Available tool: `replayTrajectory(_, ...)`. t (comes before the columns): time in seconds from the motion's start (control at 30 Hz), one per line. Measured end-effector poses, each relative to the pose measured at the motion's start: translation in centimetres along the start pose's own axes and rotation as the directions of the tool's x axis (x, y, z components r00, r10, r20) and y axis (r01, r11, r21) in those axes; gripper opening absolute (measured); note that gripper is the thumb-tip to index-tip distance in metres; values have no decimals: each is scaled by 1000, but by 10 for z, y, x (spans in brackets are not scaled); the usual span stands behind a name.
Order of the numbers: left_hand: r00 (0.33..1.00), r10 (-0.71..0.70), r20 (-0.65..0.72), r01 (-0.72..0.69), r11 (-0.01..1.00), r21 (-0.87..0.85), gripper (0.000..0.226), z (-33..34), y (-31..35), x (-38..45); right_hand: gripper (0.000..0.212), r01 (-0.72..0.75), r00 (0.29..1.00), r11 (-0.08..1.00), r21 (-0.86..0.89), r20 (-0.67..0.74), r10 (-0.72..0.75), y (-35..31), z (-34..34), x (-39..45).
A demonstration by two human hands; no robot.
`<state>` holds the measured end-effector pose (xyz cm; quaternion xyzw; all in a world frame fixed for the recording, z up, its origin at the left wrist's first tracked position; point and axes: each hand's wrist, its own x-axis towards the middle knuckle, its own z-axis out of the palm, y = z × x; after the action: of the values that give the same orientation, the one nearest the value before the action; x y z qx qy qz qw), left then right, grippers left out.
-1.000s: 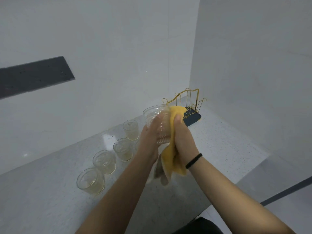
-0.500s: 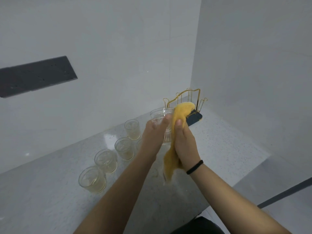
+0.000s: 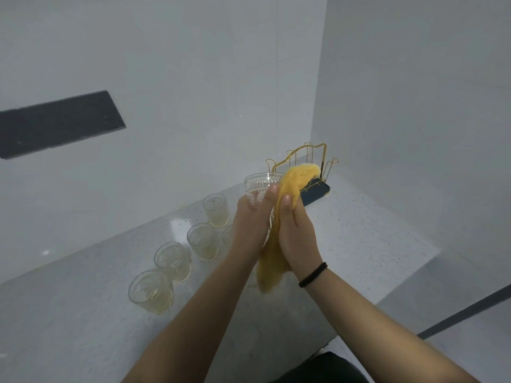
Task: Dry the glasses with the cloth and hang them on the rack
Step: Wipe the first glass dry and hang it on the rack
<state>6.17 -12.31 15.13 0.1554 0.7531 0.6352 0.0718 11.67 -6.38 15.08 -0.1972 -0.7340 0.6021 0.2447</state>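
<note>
A clear ribbed glass (image 3: 261, 183) is held upright above the counter by my left hand (image 3: 253, 217), whose fingers wrap its lower part. My right hand (image 3: 297, 230) grips a yellow cloth (image 3: 293, 183) and presses it against the glass's right side; the cloth's tail hangs down between my wrists. Behind the cloth stands a gold wire rack (image 3: 307, 158) on a dark blue base (image 3: 318, 193), with nothing hanging on it. Several more ribbed glasses stand in a row on the counter to the left, from the nearest glass (image 3: 150, 291) to the farthest glass (image 3: 216, 210).
The speckled grey counter (image 3: 359, 244) runs into a corner of white walls; its front edge drops off at the lower right. A dark slot (image 3: 55, 123) is set in the left wall. One more glass (image 3: 228, 234) is half hidden behind my left wrist.
The glass has turned from tilted to upright in my left hand. The cloth has slid up along its right side, so its top now bunches above the rim.
</note>
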Motion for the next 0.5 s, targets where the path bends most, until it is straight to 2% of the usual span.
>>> replayTrajectory(0.07, 996, -76, 48, 81, 991, -111, 67, -1, -3, -3, 45, 35, 999, 999, -30, -24, -35, -3, -1, 1)
replayTrajectory(0.13, 975, -166, 146, 198, 948, -249, 78, -3, -6, -6, 43, -86, 996, 996, 25, -19, 86, -7, -7, 11)
replayTrajectory(0.2, 966, -167, 198, 230, 903, -363, 56, -3, -7, -9, 53, -349, 937, 929, 123, 36, 347, -10, -17, 28)
replayTrajectory(0.23, 966, -144, 213, 216, 905, -367, 45, -3, -6, -7, 52, -427, 904, 886, 180, 65, 422, -12, -22, 33)
replayTrajectory(0.27, 970, -120, 210, 188, 921, -340, 43, -2, -3, -6, 49, -444, 895, 870, 216, 70, 440, -15, -24, 32)
replayTrajectory(0.3, 978, -112, 173, 163, 933, -320, 53, -3, -2, -3, 48, -403, 915, 885, 231, 67, 399, -15, -22, 30)
replayTrajectory(0.37, 982, -175, 68, 187, 944, -270, 82, -4, 0, 2, 45, -204, 979, 960, 190, 42, 199, -6, -12, 16)
replayTrajectory(0.43, 991, -137, 4, 136, 980, -144, 73, -4, 3, 1, 36, -63, 998, 987, 150, 9, 62, 0, -5, 3)
replayTrajectory(0.5, 995, -51, 89, 60, 993, -97, 55, -5, 1, -4, 23, -57, 998, 982, 180, 22, 54, -1, -3, 5)
